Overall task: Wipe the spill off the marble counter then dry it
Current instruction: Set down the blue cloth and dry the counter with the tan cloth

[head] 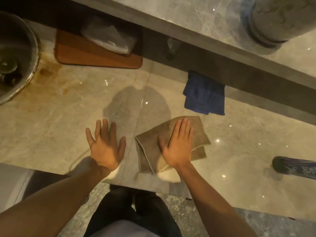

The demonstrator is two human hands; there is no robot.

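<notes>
A folded beige cloth lies on the marble counter near its front edge. My right hand rests flat on top of the cloth, fingers together and extended. My left hand is flat on the bare counter to the cloth's left, fingers spread, holding nothing. A wet, darker patch spreads across the counter just beyond both hands. A folded blue cloth lies further back to the right, against the raised ledge.
A round metal sink sits at the far left with brownish stains beside it. An orange-brown mat with a plastic-wrapped item lies at the back. A dark patterned object lies at the right edge. A grey vessel stands on the upper ledge.
</notes>
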